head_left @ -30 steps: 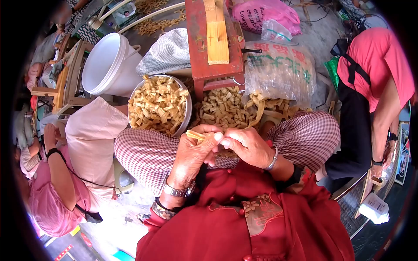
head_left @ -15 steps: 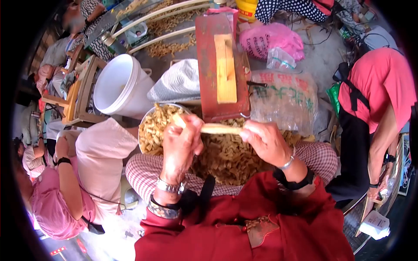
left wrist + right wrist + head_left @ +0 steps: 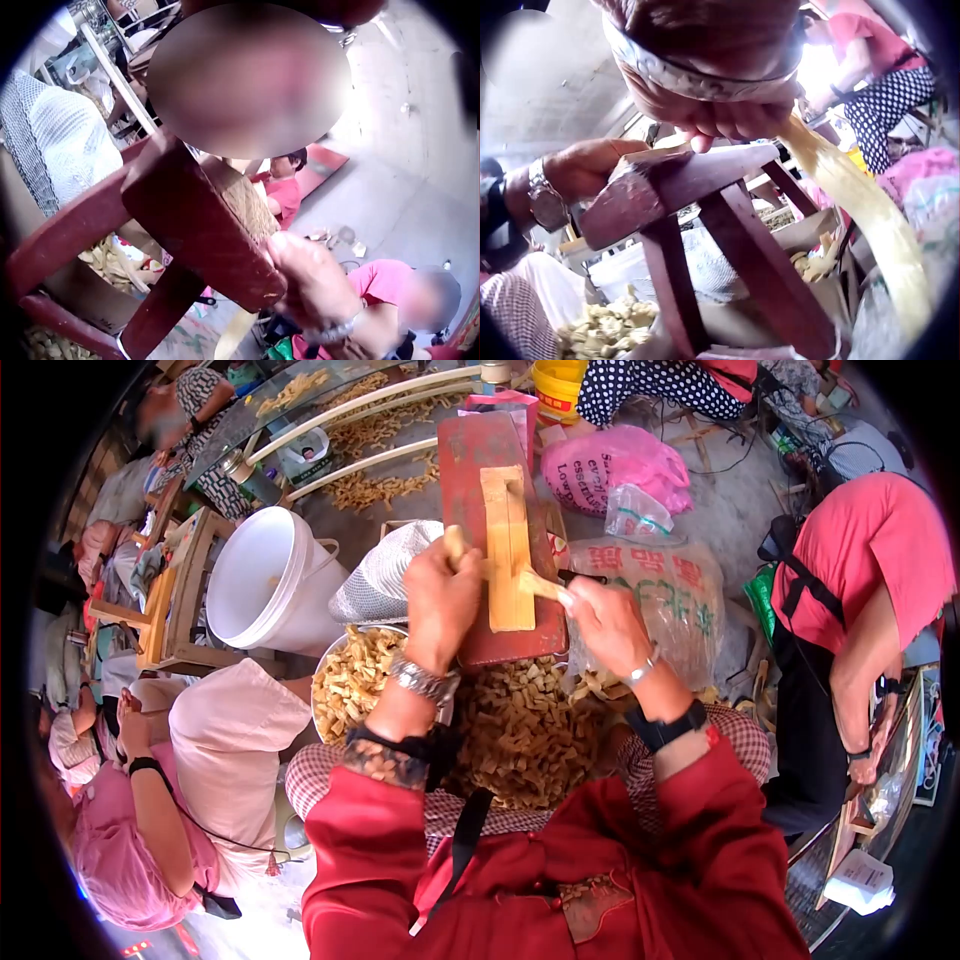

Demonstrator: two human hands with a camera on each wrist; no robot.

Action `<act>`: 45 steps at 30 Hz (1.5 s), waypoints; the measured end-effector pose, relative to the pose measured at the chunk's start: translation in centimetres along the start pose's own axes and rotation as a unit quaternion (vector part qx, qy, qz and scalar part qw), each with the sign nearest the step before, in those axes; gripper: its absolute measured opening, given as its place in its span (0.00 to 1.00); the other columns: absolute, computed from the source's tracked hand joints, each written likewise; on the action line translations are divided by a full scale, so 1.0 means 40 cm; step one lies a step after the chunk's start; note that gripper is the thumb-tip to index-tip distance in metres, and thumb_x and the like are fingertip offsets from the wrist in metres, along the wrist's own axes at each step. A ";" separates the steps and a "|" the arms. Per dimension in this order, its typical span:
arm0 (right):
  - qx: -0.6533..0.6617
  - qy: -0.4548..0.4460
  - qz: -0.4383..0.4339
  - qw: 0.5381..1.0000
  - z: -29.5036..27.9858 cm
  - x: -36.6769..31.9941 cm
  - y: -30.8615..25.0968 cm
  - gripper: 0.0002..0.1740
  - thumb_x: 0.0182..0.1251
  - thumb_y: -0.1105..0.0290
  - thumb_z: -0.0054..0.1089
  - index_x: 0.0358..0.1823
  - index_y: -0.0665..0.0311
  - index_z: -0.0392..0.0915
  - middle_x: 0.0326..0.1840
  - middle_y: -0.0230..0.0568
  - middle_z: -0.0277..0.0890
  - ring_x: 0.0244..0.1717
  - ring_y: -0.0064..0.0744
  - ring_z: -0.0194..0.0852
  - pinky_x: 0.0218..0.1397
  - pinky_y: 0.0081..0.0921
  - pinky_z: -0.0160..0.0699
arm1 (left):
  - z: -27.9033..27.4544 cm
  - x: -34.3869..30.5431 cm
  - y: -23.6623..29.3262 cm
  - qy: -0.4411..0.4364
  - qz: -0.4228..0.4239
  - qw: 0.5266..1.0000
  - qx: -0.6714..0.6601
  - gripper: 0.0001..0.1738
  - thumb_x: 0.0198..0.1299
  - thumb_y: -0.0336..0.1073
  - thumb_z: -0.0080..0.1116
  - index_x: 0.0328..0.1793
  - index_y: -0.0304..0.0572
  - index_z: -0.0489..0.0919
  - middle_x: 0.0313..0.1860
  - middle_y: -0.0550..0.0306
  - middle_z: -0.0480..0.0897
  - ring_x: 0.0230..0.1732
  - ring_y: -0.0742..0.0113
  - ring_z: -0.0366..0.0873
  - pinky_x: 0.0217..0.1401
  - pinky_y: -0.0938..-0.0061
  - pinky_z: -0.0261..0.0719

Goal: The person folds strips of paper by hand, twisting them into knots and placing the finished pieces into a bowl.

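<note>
My left hand (image 3: 440, 605) grips one end of a pale yellow strip (image 3: 543, 586), and a stub pokes up above the fingers. On the other side, my right hand (image 3: 608, 625) pinches the strip near the edge of a wooden block (image 3: 512, 520). The block, with a slit along it, lies on a narrow red bench (image 3: 465, 450). Between the hands the strip crosses the block, partly hidden by it. In the right wrist view a long length of strip (image 3: 870, 217) hangs from the right hand. Under the hands lies a pile of short yellowish pieces (image 3: 520, 740).
A bowl of similar pieces (image 3: 355, 680) stands left of the pile. Behind it are a white bucket (image 3: 255, 575) and a mesh sack (image 3: 385, 580). Right of the bench lie a clear printed bag (image 3: 660, 595) and a pink bag (image 3: 615, 470). People sit close on both sides.
My hands were close together over the lap, then held the strip stretched above the pile. Now they are farther forward, on either side of the wooden block, with the strip across it.
</note>
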State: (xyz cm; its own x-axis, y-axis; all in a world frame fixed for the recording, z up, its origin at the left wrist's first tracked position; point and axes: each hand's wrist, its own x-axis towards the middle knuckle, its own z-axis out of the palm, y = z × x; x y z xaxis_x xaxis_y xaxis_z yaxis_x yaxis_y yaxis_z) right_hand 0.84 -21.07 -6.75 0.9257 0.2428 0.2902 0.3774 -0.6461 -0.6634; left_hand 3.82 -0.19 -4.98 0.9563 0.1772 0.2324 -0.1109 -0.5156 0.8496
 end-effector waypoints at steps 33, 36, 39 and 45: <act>0.381 -0.215 -0.192 0.879 0.016 -0.461 -0.420 0.09 0.66 0.65 0.56 0.35 0.61 0.69 0.26 0.40 0.69 0.29 0.43 0.73 0.31 0.36 0.69 | -0.067 -0.484 0.102 -0.395 -0.452 0.681 -0.418 0.10 0.72 0.38 0.42 0.40 0.42 0.68 0.15 0.72 0.56 0.11 0.81 0.47 0.11 0.83 0.48; 0.433 -0.109 -0.173 0.878 -0.015 -0.436 -0.429 0.07 0.67 0.69 0.55 0.37 0.64 0.69 0.27 0.42 0.69 0.28 0.44 0.73 0.31 0.35 0.69 | -0.144 -0.505 0.133 -0.375 -0.269 0.831 -0.310 0.08 0.71 0.37 0.44 0.41 0.42 0.70 0.15 0.73 0.60 0.11 0.83 0.49 0.11 0.85 0.48; 0.459 0.035 -0.014 0.887 -0.030 -0.413 -0.422 0.04 0.66 0.75 0.53 0.37 0.68 0.69 0.32 0.47 0.70 0.33 0.46 0.73 0.34 0.34 0.69 | -0.225 -0.551 0.184 -0.236 -0.293 0.885 -0.274 0.08 0.69 0.35 0.48 0.45 0.40 0.74 0.19 0.73 0.66 0.16 0.85 0.56 0.15 0.87 0.53; 0.313 0.065 -0.007 0.947 0.041 -0.394 -0.371 0.06 0.66 0.75 0.50 0.32 0.68 0.65 0.28 0.49 0.64 0.31 0.52 0.68 0.33 0.39 0.67 | -0.257 -0.574 0.183 -0.268 -0.165 0.920 -0.233 0.08 0.67 0.34 0.55 0.43 0.35 0.76 0.28 0.66 0.77 0.29 0.83 0.70 0.30 0.84 0.68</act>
State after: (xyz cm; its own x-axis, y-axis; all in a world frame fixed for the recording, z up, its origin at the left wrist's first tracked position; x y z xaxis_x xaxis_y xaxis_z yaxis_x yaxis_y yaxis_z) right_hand -19.29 -14.10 -2.61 0.9247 0.1301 0.3578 0.3693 -0.0776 -0.9261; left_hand -21.74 0.59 0.76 0.9409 -0.2441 -0.2347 0.2242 -0.0704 0.9720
